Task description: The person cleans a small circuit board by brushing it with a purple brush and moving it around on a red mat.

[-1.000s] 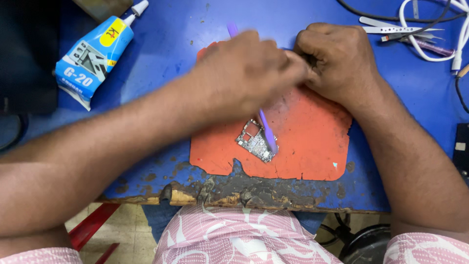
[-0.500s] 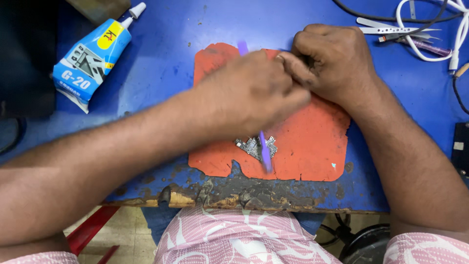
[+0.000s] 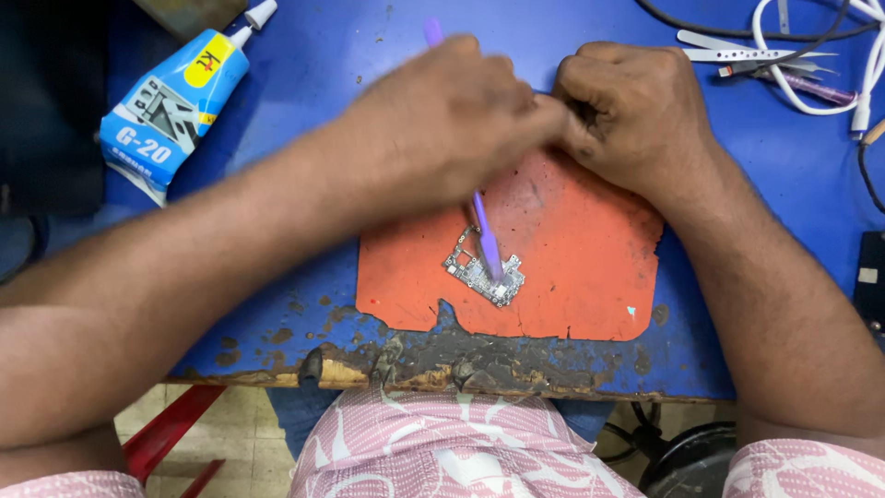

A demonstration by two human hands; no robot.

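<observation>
The left hand (image 3: 442, 120) grips a purple tool (image 3: 487, 242), tip on the circuit board (image 3: 483, 272); the right hand (image 3: 636, 111) is fisted, contents hidden. The board now sits lower on the orange mat (image 3: 572, 267).

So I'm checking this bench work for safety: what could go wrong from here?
The small circuit board lies loose on the orange mat; the purple tool in the left hand presses on it, so it could skid or lose parts. The right hand rests up at the mat's far edge, not steadying the board. The board also sits close to the bench's burnt, crumbling front edge, so a slip might send it off.
</observation>
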